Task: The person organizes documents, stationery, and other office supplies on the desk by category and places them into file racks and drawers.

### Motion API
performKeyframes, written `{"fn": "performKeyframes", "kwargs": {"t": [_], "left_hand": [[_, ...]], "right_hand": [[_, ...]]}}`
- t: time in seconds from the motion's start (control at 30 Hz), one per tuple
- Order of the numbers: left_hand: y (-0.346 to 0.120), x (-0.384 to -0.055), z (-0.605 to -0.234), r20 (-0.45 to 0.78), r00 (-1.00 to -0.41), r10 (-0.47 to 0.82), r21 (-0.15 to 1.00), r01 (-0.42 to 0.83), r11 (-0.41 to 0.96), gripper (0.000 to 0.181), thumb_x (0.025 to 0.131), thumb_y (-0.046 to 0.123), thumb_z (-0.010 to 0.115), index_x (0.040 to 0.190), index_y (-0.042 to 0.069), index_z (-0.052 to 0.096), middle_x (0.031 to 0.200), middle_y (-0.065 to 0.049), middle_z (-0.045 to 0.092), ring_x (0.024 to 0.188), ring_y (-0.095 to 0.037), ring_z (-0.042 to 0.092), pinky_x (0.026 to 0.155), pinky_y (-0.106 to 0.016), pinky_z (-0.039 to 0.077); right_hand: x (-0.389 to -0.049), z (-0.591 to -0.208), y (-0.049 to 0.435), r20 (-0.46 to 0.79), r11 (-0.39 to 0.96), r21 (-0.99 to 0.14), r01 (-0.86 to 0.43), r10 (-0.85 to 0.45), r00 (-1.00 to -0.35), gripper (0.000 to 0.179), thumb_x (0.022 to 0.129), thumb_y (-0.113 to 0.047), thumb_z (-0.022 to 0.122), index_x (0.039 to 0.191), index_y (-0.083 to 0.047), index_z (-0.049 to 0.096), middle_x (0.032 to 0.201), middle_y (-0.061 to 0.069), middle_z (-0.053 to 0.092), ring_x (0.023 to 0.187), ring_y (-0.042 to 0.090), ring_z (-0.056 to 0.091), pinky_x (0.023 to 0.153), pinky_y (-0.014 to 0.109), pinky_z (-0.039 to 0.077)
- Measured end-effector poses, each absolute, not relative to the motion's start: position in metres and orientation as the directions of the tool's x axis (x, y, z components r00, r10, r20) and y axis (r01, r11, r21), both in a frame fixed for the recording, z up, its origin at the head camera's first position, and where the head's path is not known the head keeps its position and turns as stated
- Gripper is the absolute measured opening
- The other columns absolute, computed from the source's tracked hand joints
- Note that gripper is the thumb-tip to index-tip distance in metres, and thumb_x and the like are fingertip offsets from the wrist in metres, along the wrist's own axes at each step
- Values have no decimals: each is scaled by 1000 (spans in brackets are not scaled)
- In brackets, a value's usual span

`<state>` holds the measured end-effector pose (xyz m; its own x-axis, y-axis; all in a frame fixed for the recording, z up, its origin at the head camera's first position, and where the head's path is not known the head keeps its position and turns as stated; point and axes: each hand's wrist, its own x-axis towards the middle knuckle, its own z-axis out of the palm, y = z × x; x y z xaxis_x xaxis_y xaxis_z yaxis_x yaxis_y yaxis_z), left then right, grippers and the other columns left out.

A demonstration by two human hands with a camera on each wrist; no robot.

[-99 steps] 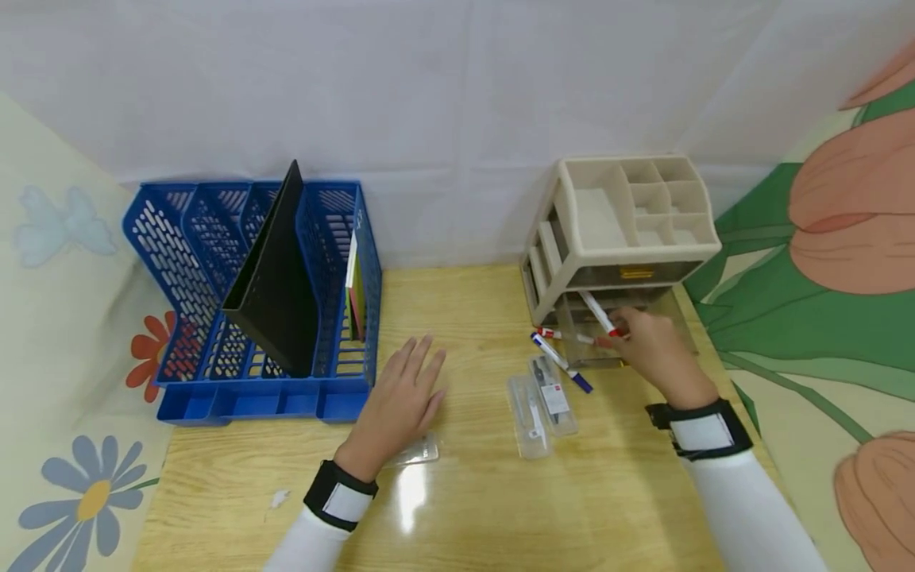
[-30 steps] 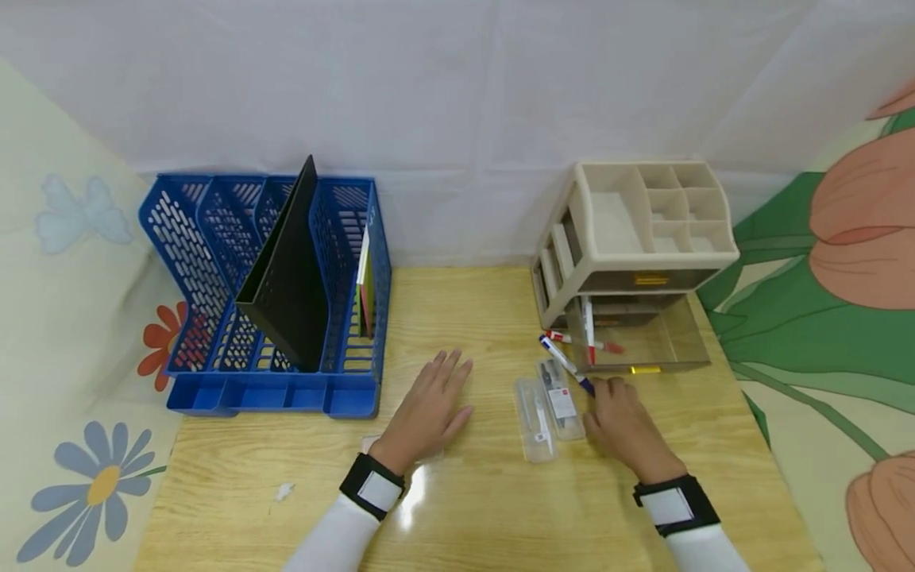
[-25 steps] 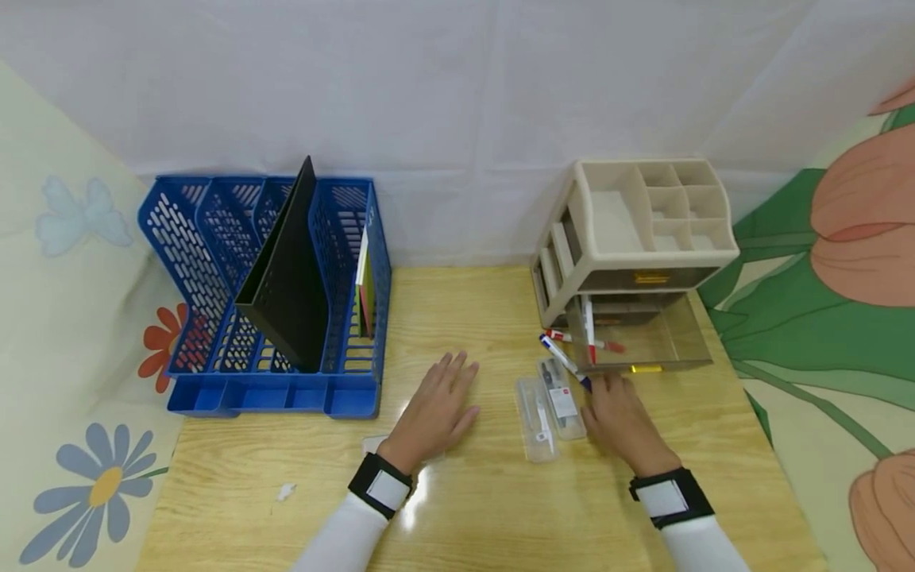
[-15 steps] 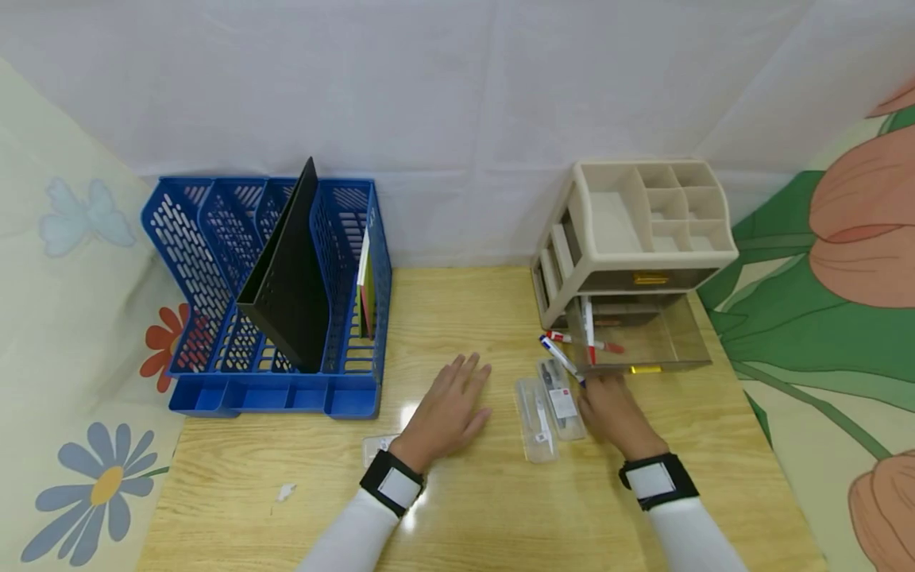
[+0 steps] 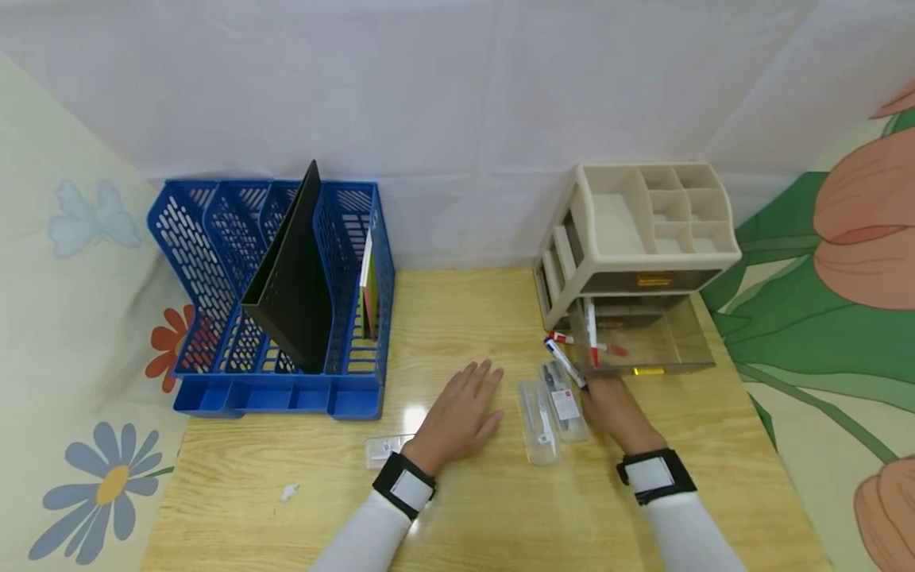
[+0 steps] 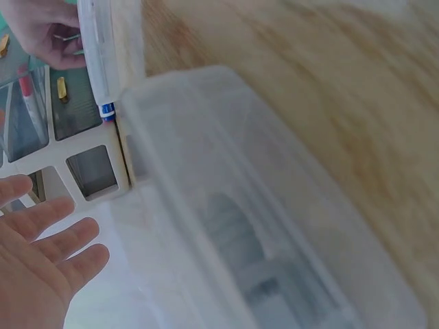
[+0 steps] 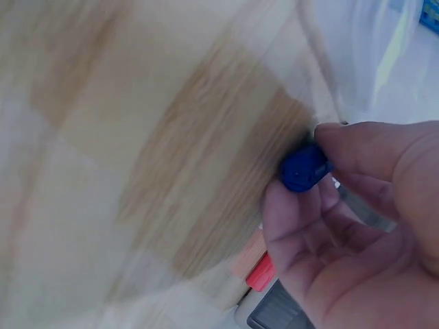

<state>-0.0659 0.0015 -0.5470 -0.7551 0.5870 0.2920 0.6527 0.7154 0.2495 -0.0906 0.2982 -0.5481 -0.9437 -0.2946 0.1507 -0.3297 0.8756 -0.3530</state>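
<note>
My right hand (image 5: pixel 620 413) pinches a white marker (image 5: pixel 565 361) by its blue cap (image 7: pixel 304 168), between thumb and fingers. The marker lies at a slant beside the pulled-out clear drawer (image 5: pixel 686 367). My left hand (image 5: pixel 457 415) lies palm down over the table, fingers extended and holding nothing. A clear plastic case (image 5: pixel 386 450) is by its wrist and looms large in the left wrist view. Between the hands lie two more clear cases, one (image 5: pixel 538 421) with a white tool inside and one (image 5: pixel 565 403) with a dark tool and white label.
One red-capped marker (image 5: pixel 592 330) leans in the drawer of the cream organizer (image 5: pixel 608 222); another red marker (image 5: pixel 561 338) overlaps the drawer's side. A blue file rack (image 5: pixel 279 393) at left holds a black folder (image 5: pixel 296 294) and thin booklets (image 5: pixel 368 290). A paper scrap (image 5: pixel 289 492) lies front left.
The right hand has let go of a red-capped marker at the drawer and moved down to the blue-capped one, now gripping its cap. The left hand has slid right, uncovering more of its case.
</note>
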Motion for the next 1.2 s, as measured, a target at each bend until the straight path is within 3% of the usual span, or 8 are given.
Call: {"fn": "performKeyframes", "kwargs": {"t": [0.1,0.23,0.43,0.6,0.9,1.03,1.2], "left_hand": [[2,-66,-545,295,-752,589,240,655,717,64,98,40,47,148,4,34,148,-24,43,133,-40,42,108,-51,40],[0,-67,-543,313,-746,588,224,660,717,63,98,40,46,148,4,34,147,-23,44,132,-40,43,108,-50,41],[0,-67,-539,330,-740,586,231,665,710,61,98,38,47,147,5,35,147,-22,44,132,-38,44,108,-50,41],[3,-65,-533,353,-716,603,214,689,692,61,97,37,48,147,4,35,147,-23,45,131,-38,45,108,-49,41],[6,-63,-521,399,-678,617,180,718,673,62,97,38,50,147,4,36,147,-23,45,132,-37,44,111,-47,38],[6,-62,-517,416,-670,615,188,725,663,61,97,38,49,148,5,37,147,-22,45,134,-36,41,112,-46,36],[3,-60,-514,440,-675,593,214,720,661,61,96,37,51,146,4,39,146,-23,46,136,-35,40,114,-45,35]], "right_hand": [[-86,-544,300,158,855,-386,-346,-307,-938,20,75,14,63,93,8,61,81,25,64,78,43,63,67,58,52],[-75,-537,302,163,844,-417,-338,-297,-941,38,73,17,62,111,13,60,97,33,64,91,49,60,77,62,51],[-62,-521,302,123,854,-434,-288,-261,-958,34,75,14,65,109,11,60,87,23,62,82,38,58,70,55,51],[-53,-504,298,64,808,-513,-289,-299,-952,32,75,15,65,106,9,61,83,15,62,76,26,58,64,45,53],[-40,-474,291,-95,715,-672,-191,-339,-936,39,86,10,61,125,4,55,102,18,65,90,31,63,71,44,58],[-36,-463,291,-74,676,-714,-181,-330,-941,41,87,9,61,127,1,55,104,20,65,93,32,63,69,39,59],[-33,-454,292,18,644,-738,-203,-281,-960,42,87,8,63,128,0,56,104,18,66,90,20,62,65,32,60]]}}
